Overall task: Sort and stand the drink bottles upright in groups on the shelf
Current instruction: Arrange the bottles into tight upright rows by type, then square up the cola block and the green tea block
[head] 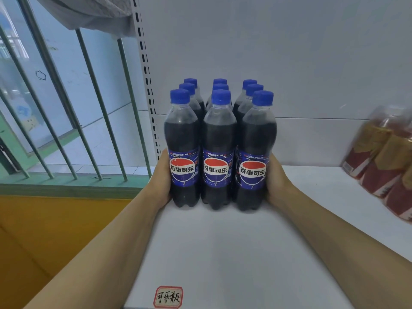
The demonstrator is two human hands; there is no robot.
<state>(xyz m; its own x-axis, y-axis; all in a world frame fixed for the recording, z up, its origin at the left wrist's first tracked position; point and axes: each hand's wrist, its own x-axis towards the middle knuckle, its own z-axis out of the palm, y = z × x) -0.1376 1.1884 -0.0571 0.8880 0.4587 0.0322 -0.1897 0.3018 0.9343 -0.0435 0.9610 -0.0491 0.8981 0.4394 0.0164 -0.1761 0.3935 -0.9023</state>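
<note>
Cola bottles (219, 150) upright; L hand (161, 177), R hand (276, 177) press sides, fingers hidden; tea bottles (383, 157) right.

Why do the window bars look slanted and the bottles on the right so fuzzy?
Head view: the wide-angle lens bends and splays the green metal window bars near the edge; the red-and-gold labelled bottles at the right margin are smeared and out of focus, while the dark blue-capped cola bottles in the centre stay sharp under soft, even light.
</note>
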